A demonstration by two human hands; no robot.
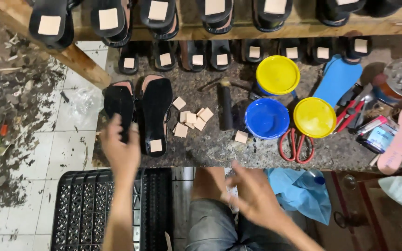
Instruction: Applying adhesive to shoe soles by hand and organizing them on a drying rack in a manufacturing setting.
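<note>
On the table (pixel 210 148), seen from the head camera: left hand (pixel 121 148) resting on a black shoe sole (pixel 118 104), fingers curled over its near end, just beside a second black sole (pixel 157 114) carrying a tan square patch. Loose tan squares (pixel 192 118) near, then a blue lid (pixel 266 118), two yellow lids (pixel 314 117), red scissors (pixel 297 145). Right hand (pixel 254 193) blurred below the table edge, fingers spread, holding nothing.

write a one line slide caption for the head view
Left hand on a black sandal at the workbench, right hand empty above the lap, tan squares nearby.
</note>
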